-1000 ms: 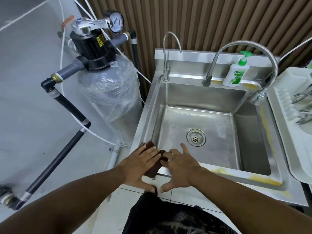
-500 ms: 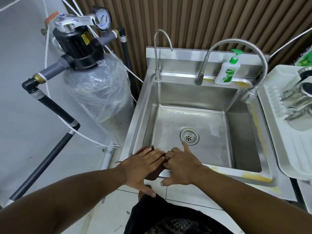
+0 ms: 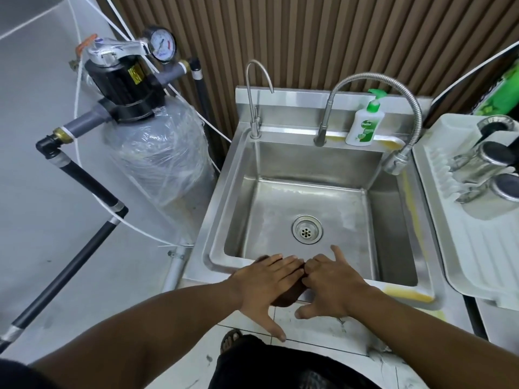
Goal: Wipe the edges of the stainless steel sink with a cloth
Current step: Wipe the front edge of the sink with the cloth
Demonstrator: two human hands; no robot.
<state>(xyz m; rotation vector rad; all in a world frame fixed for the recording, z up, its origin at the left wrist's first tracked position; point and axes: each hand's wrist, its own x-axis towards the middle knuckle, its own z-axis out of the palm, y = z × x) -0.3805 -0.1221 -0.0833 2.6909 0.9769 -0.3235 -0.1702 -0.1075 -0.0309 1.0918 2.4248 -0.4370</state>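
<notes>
The straight fingers of the left hand lie flat and released, pointing right and pressing down on a dark brown cloth, with the thumb splayed toward the near side. The right hand lies just beside it, fingers pointing left and meeting the left fingertips. Its middle fingers are slightly bent against the cloth's right edge, the thumb and little finger are spread wide, and it is clenched round nothing. The cloth is mostly hidden under the left palm and sits on the near rim of the square stainless steel sink, toward its near-left corner. A yellowish stain marks the same rim further right. A round metal drain sits in the basin floor just beyond the hands. On the far ledge stand a slim curved steel tap, a flexible coiled steel faucet and a white soap bottle with a green pump. On the right, a white plastic draining tray holds steel cups. On the left stands a plastic-wrapped grey filter tank with a round pressure gauge.
</notes>
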